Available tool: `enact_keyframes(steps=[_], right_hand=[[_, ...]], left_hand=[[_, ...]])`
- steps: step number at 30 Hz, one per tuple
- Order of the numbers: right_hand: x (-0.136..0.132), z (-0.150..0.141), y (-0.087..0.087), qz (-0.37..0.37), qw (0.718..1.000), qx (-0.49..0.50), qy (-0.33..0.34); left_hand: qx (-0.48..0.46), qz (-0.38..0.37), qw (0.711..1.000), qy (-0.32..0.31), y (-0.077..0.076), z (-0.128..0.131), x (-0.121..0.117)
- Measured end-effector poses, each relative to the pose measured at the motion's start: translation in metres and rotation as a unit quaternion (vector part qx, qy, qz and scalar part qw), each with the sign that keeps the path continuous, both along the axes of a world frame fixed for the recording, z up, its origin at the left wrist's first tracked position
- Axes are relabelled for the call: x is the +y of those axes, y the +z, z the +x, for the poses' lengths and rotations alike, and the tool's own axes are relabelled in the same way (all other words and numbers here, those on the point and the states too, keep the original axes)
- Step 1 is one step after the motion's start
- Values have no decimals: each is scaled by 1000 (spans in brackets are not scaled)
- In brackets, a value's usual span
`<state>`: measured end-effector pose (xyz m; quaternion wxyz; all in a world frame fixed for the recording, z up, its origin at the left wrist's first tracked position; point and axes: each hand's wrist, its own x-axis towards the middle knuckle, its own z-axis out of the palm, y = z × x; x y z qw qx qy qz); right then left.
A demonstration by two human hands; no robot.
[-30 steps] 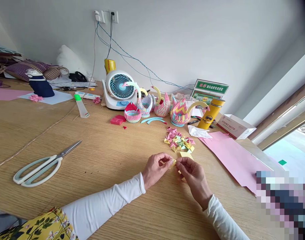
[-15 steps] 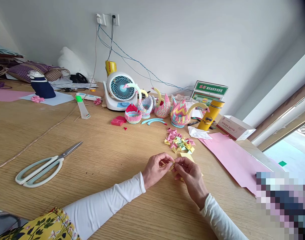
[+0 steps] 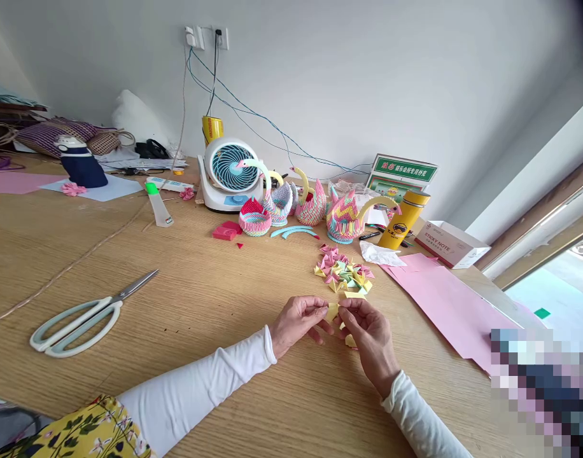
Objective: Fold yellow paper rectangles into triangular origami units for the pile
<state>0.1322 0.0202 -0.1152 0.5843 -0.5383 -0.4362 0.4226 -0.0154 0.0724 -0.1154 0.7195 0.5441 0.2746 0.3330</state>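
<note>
My left hand (image 3: 297,323) and my right hand (image 3: 370,334) meet over the wooden table (image 3: 215,305), both pinching one small folded yellow paper piece (image 3: 331,311) between thumbs and fingertips. More yellow paper (image 3: 351,341) lies under my right hand. Just beyond my hands sits a pile of small folded paper units (image 3: 344,272) in pink, yellow and green.
Scissors (image 3: 81,313) lie at the left. Pink paper sheets (image 3: 444,304) spread at the right. Behind the pile stand several paper swans (image 3: 310,207), a small fan (image 3: 228,172), a yellow flask (image 3: 402,219) and a sticky note box (image 3: 449,243). Bags and clutter fill the far left.
My fingers have shifted on the yellow piece, which now shows as a small flat flap between my hands. Hands stay in the same spot.
</note>
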Motion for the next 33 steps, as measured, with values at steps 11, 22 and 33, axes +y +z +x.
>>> enact_keyframes(steps=[11,22,33], right_hand=[[0,1,0,7,999,16,29],[-1,2,-2,-4,998,38,40],[-3,6,0,19,996,-49,76]], left_hand=[[-3,6,1000,30,3,-2,-1],[2,2,1000,20,5,-3,-2],[5,-61,996,-59,5,-5,4]])
